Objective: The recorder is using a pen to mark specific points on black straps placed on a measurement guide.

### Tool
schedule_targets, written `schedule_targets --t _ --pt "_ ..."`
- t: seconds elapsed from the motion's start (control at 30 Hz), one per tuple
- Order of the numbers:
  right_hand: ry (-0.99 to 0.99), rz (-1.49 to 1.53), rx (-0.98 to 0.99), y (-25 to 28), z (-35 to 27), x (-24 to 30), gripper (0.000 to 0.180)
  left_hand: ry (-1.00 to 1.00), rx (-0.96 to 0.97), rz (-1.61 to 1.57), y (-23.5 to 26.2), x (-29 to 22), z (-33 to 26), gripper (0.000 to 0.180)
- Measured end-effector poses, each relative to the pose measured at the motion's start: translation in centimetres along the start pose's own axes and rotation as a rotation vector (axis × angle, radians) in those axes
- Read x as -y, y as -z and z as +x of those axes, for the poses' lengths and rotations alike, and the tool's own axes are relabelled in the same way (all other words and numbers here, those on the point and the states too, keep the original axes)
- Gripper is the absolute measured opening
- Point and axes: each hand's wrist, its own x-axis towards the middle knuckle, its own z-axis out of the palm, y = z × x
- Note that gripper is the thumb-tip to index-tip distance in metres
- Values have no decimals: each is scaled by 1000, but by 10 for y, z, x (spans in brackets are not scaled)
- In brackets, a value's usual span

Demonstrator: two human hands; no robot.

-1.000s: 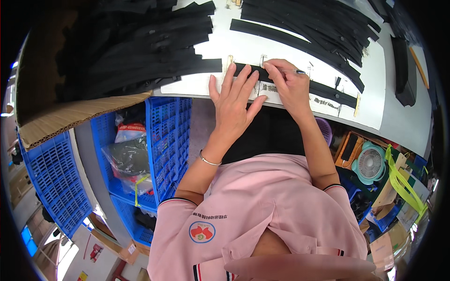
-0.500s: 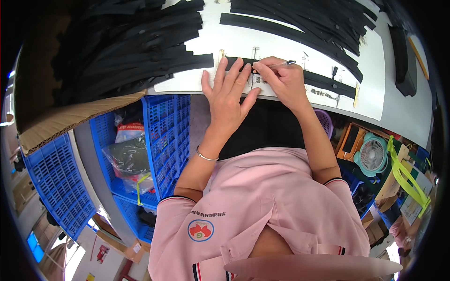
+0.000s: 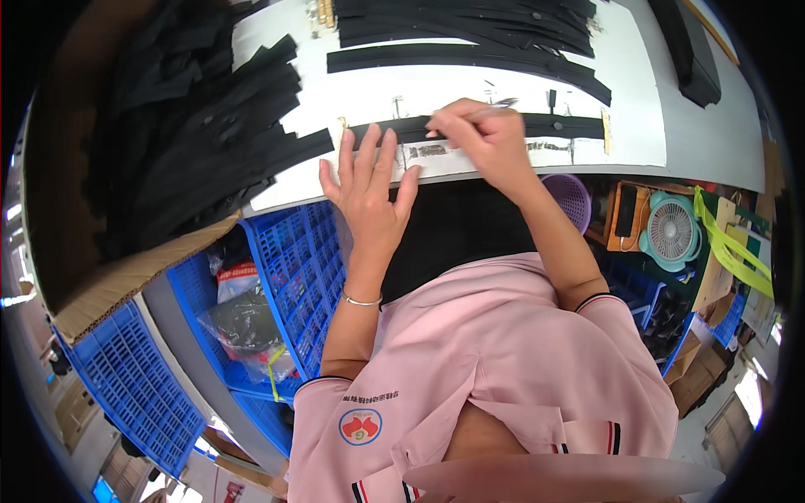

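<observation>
A long black strap (image 3: 553, 127) lies flat along the near edge of the white table (image 3: 470, 88). My left hand (image 3: 366, 180) rests on the strap's left end with the fingers spread and flat, pressing it down. My right hand (image 3: 478, 138) is over the middle of the strap with its fingers pinched on a thin silver pen-like tool (image 3: 496, 105) whose tip touches the strap. A bracelet sits on my left wrist.
A big heap of black straps (image 3: 193, 142) fills a cardboard box at the left, and more straps (image 3: 470, 25) lie at the table's far side. Blue plastic crates (image 3: 285, 277) stand below the table at left. A purple basket (image 3: 572, 197) and a small fan (image 3: 671, 235) are at right.
My left hand has slid left along the strap and spread flatter. My right hand has lifted slightly and moved along the strap with the tool.
</observation>
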Motion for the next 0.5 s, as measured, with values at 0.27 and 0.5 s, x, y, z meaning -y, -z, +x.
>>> schedule_targets --t 0.27,0.5 --pt "106 -265 -272 47 -13 -25 23 0 17 17 1 0 -3 51" --pt "57 -285 -320 49 -12 -23 22 7 35 8 4 0 -3 52"
